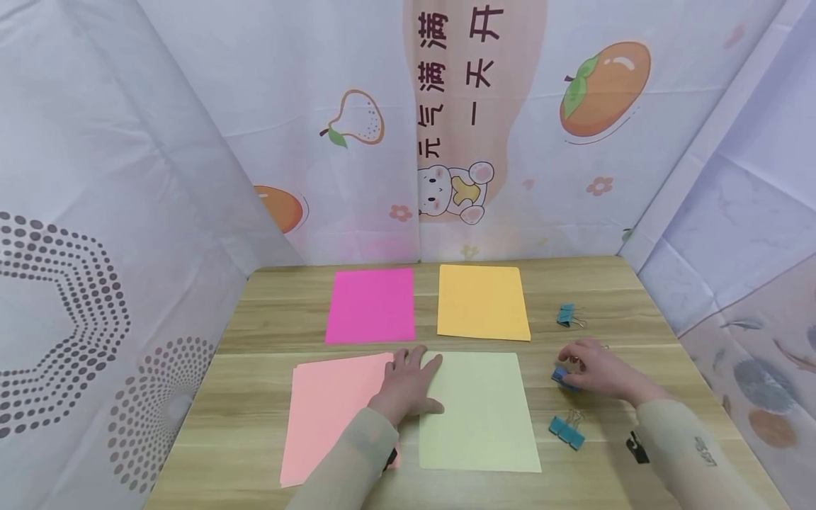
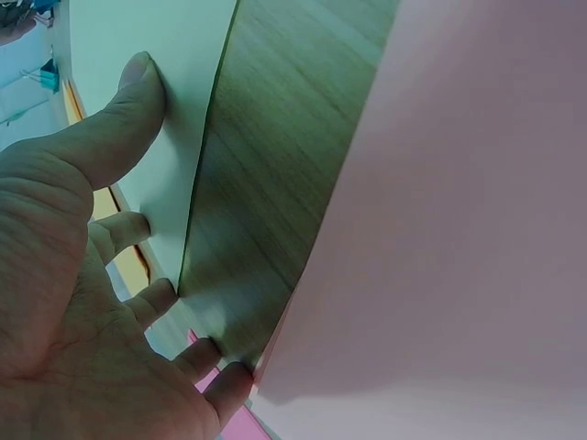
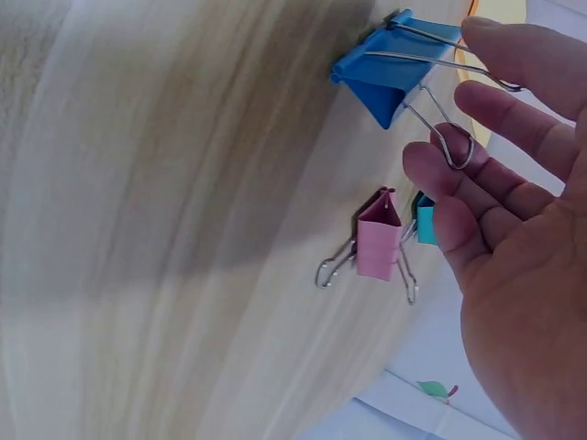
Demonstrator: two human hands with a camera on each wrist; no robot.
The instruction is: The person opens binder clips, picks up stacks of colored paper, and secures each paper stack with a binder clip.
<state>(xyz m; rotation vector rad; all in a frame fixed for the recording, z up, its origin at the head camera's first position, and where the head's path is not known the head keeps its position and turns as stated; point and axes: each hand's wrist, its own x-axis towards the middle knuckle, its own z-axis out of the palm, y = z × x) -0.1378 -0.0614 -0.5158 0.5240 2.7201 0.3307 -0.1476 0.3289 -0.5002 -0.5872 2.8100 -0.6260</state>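
My left hand (image 1: 408, 386) lies with its fingers spread across the gap between the light pink paper (image 1: 338, 411) and the pale green paper (image 1: 481, 411). In the left wrist view its thumb is over the green paper, and the outer fingertips are at the pink paper's corner. My right hand (image 1: 602, 370) holds a blue binder clip (image 3: 394, 69) by its wire handles, low over the table. A pink binder clip (image 3: 379, 240) stands close by in the right wrist view; from the head it is mostly hidden by the hand.
Magenta paper (image 1: 371, 306) and orange-yellow paper (image 1: 482, 302) lie in the back row. One teal binder clip (image 1: 565, 315) is at the back right, another teal clip (image 1: 567, 433) nearer the front. Printed cloth (image 1: 357, 198) hangs behind the wooden table (image 1: 255, 312).
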